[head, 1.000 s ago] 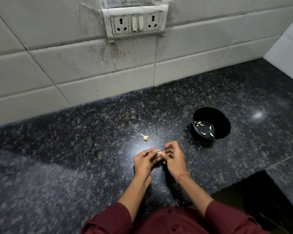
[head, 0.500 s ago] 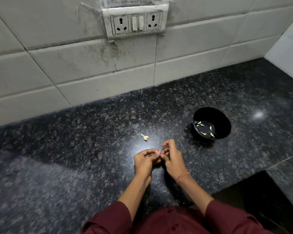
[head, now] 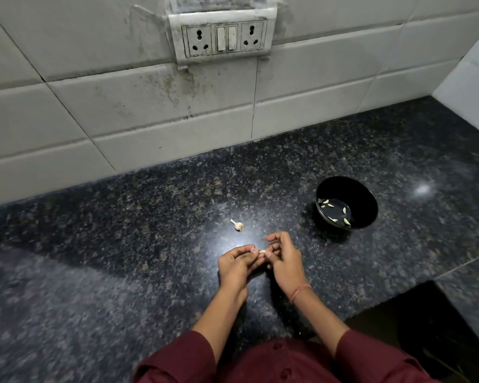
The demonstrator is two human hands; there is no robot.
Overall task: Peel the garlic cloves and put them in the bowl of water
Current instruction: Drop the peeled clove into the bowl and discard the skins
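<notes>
From my end the worktop [head: 122, 244] reads as black stone, speckled all over with grey and brownish flecks. The bowl [head: 367, 197] is glossy black, and the peeled cloves [head: 344, 210] in it are pale cream. The garlic clove [head: 262, 251] at the fingertips is the same cream; the garlic scrap [head: 239, 225] is off-white with tan. I see maroon sleeves [head: 177, 360], a pinkish-orange wrist thread [head: 300, 291], and off-white wall tiles [head: 150, 111] streaked with dark smudges around a grimy white socket plate [head: 224, 37].
</notes>
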